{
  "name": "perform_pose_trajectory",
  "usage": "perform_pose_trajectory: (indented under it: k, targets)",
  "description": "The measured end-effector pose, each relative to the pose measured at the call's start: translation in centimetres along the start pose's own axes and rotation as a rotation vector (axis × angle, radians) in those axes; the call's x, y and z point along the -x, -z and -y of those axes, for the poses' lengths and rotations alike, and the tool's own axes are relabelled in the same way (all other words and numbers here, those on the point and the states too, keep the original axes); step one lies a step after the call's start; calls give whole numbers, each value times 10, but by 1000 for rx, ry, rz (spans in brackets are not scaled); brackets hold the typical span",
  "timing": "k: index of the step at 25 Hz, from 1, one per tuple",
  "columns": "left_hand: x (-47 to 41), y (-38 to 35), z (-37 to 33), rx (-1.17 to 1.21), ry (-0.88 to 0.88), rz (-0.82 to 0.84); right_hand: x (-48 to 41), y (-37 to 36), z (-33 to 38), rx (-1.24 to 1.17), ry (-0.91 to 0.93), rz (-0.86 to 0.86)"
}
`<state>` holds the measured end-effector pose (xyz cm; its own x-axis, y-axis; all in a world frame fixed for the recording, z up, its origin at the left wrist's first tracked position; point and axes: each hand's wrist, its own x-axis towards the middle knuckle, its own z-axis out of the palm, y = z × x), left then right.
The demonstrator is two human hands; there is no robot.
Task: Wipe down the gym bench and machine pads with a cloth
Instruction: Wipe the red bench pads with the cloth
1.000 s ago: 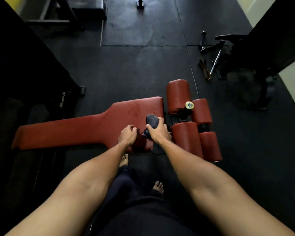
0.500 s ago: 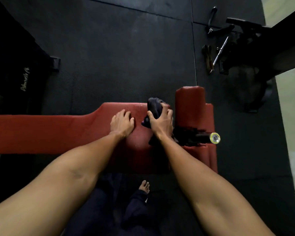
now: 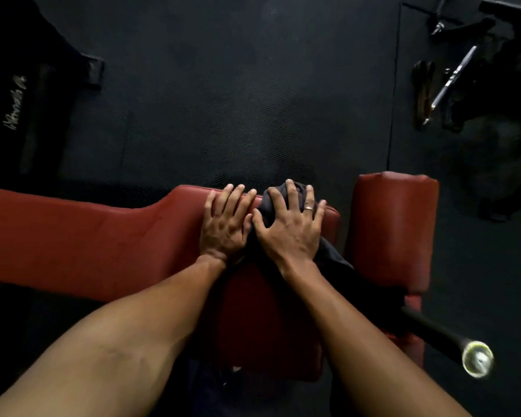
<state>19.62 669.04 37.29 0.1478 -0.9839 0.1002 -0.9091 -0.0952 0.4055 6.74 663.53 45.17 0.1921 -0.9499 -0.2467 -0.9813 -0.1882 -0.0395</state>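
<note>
A long red padded gym bench [image 3: 88, 242] runs across the view from the left edge to its wide seat end at the centre. My left hand [image 3: 224, 221] lies flat on the seat pad, fingers straight and reaching the far edge. Beside it, my right hand [image 3: 289, 224] presses a dark cloth [image 3: 333, 258] onto the pad with spread fingers; the cloth bunches under the palm and trails off the right side. A red roller pad [image 3: 393, 227] stands just right of the seat.
A black bar with a shiny end cap [image 3: 477, 358] sticks out at the lower right. Metal handles and attachments [image 3: 451, 79] lie on the black rubber floor at the upper right. Dark equipment with white lettering [image 3: 15, 106] fills the upper left.
My view has dropped closer to the bench. Both hands have slid to the far edge of the seat pad, and my right hand has flattened from gripping the cloth to pressing it with spread fingers.
</note>
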Motion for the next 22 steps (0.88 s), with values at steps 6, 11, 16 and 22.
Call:
perform_pose_trajectory:
  k: [6,11,16,22]
  targets:
    - [0,6,-4,39,8,3,-41,26,-11,43,133,144]
    - [-2,8,-7,27,35,-15,-12,38,-62,-61,-96,-29]
    - [0,6,-7,6,26,-15,-39,22,25,17,11,186]
    - [-2,14,-10,34,50,10,-13,37,-65,-73,-69,-37]
